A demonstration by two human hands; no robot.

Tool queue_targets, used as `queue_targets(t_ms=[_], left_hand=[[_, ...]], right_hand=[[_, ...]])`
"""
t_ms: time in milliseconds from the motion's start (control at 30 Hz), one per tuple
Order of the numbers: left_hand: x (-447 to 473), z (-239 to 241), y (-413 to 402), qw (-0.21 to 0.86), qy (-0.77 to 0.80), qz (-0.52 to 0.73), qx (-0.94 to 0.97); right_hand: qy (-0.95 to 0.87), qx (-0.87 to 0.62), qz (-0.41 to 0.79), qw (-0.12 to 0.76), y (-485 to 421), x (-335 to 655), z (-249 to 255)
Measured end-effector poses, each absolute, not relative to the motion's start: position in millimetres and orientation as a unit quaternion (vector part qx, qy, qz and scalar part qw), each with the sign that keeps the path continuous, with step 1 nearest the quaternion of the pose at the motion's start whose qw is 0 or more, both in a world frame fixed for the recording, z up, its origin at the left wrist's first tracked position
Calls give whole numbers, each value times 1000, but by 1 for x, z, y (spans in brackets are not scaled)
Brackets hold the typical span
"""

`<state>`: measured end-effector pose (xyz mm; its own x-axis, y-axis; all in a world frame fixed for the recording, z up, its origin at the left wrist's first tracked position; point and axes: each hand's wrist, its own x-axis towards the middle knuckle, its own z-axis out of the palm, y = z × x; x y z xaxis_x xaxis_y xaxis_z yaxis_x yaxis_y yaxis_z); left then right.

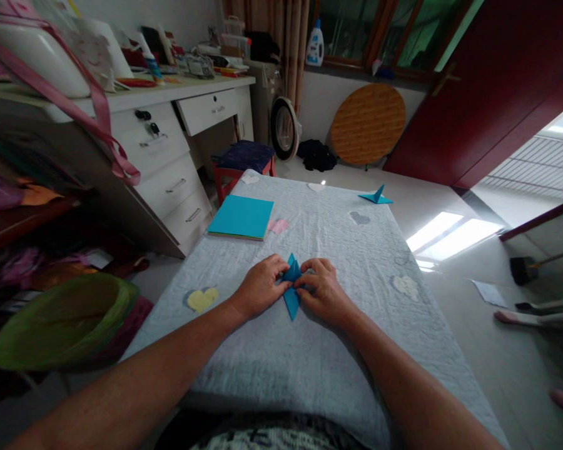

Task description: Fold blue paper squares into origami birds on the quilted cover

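A small piece of folded blue paper (pixel 291 304) lies on the cloth-covered table in front of me, with pointed ends at top and bottom. My left hand (pixel 264 282) grips its left edge between thumb and fingers. From the other side my right hand (pixel 323 286) pinches the right edge, its fingers bent close to the paper's middle. Parts of the folds are hidden under my fingertips. Beyond my left hand rests a stack of square paper (pixel 241 217) with a blue sheet on top. Another folded blue paper shape (pixel 376 197) stands near the far right corner.
A pale quilted cloth with heart patches covers the table (pixel 338 375). A red-legged stool (pixel 244 156) stands past its far edge. To the left are a white desk (pixel 164 169) and a green-lined bin (pixel 65 322). A person's foot (pixel 516 317) shows at right.
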<state>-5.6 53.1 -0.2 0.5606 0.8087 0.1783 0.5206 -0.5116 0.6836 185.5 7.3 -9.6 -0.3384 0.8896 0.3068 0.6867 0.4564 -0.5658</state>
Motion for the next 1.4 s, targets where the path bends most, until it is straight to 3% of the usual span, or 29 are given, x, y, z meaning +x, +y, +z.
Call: queue_targets(t_ms=[300, 600, 900, 1400], left_hand=[[-1, -3, 55, 321, 378, 260, 829], [0, -1, 51, 325, 339, 291, 834], [0, 0, 49, 251, 318, 302, 863], [1, -1, 50, 272, 340, 305, 847]], right_hand=[[-725, -488, 182, 450, 7, 185, 2], [-716, -518, 164, 438, 6, 181, -2], [-716, -515, 154, 446, 3, 178, 3], [-721, -495, 154, 460, 1, 177, 4]])
